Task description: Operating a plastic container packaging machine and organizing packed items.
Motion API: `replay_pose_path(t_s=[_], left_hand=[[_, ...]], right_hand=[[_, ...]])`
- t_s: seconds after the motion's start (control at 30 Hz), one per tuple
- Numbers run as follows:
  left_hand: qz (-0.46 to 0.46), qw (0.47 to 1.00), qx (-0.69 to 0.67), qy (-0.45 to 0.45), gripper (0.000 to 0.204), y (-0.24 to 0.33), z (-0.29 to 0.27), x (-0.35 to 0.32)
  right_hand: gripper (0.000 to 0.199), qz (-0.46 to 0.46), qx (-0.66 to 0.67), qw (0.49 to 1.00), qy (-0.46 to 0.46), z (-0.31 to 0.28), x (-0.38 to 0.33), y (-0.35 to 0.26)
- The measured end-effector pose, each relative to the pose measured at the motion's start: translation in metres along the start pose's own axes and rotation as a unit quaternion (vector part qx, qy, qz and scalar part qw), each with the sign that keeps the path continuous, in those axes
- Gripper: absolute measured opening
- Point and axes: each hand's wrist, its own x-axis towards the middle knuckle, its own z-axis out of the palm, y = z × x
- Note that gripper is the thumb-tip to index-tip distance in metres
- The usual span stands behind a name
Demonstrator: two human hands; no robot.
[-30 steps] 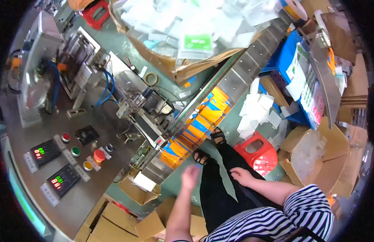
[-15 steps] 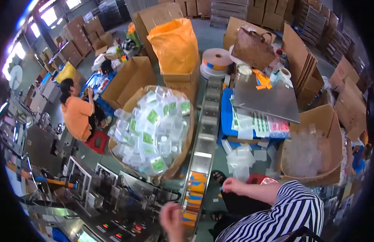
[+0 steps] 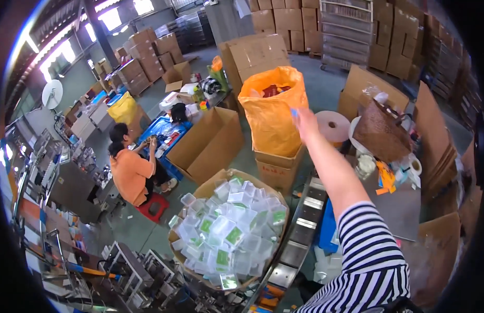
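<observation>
My right hand [image 3: 306, 124] reaches far forward, over the right side of a large orange plastic bag [image 3: 273, 122]. Its fingers look pinched together, somewhat blurred, with a small blue bit at their tips that I cannot make out. The bag stands open in a cardboard box [image 3: 278, 171], and reddish pieces [image 3: 273, 91] show inside its mouth. My left hand is out of view. Below my right arm runs a metal conveyor [image 3: 295, 252] with flat orange and blue pieces [image 3: 271, 299] at its near end.
A large carton [image 3: 286, 221] heaped with clear plastic boxes [image 3: 229, 229] stands left of the conveyor. Beyond it, a person in orange [image 3: 131, 172] sits on a red stool [image 3: 154, 207]. A big paper roll [image 3: 330, 127] and a cluttered metal-topped table [image 3: 395, 211] lie to the right.
My right hand has swung from near my body forward to the orange bag. My left hand has left the view. The head view has shifted, showing more of the far stacked cartons.
</observation>
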Motion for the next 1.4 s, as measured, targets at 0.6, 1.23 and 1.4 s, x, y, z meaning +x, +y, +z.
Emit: replay_pose_path(t_s=[0.6, 1.23, 1.4], left_hand=[[-0.635, 0.206, 0.74, -0.074, 0.061, 0.161, -0.248, -0.276], [-0.491, 0.405, 0.754, -0.161, 0.052, 0.225, -0.314, -0.341], [-0.51, 0.384, 0.747, -0.186, 0.05, 0.224, -0.311, -0.33]], right_hand=[[0.03, 0.151, -0.197, 0.894, -0.372, 0.17, -0.183, 0.122], [0.032, 0.092, 0.122, 0.773, -0.616, 0.605, -0.566, 0.211], [0.046, -0.037, 0.064, 0.796, -0.6, 0.648, -0.584, 0.229]])
